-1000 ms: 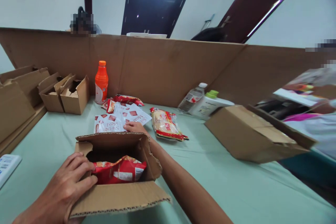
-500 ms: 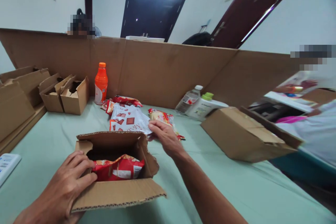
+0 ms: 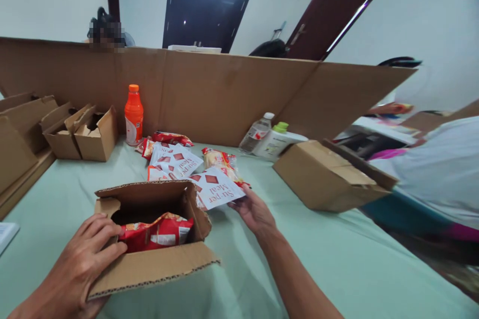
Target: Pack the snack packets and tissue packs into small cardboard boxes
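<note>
My left hand [image 3: 88, 256] grips the left side of an open cardboard box [image 3: 157, 269], fingers over its edge and thumb by the front flap. Inside the box lies a red snack packet [image 3: 160, 233]. To the right of the box, my right hand [image 3: 256, 212] is closed on the corner of a white "Super Meal" sachet [image 3: 217, 188], which is tilted above the cloth. Another white sachet [image 3: 175, 159] lies behind the box, with red packets [image 3: 172, 138] beyond it. Near my right fingertips rests a clear and red food packet [image 3: 223, 163].
An orange bottle [image 3: 133, 115] stands by the cardboard wall [image 3: 209, 99]. Small open boxes [image 3: 95, 134] are at the left. A clear bottle [image 3: 257, 133] and a green-capped white bottle [image 3: 279, 140] lean at the back, beside a cardboard box [image 3: 329, 177]. Another person [image 3: 441, 159] is at the right.
My right hand has drawn one white sachet off the pile, toward the right and nearer to me. My left hand stays on the box, and the view has shifted slightly right.
</note>
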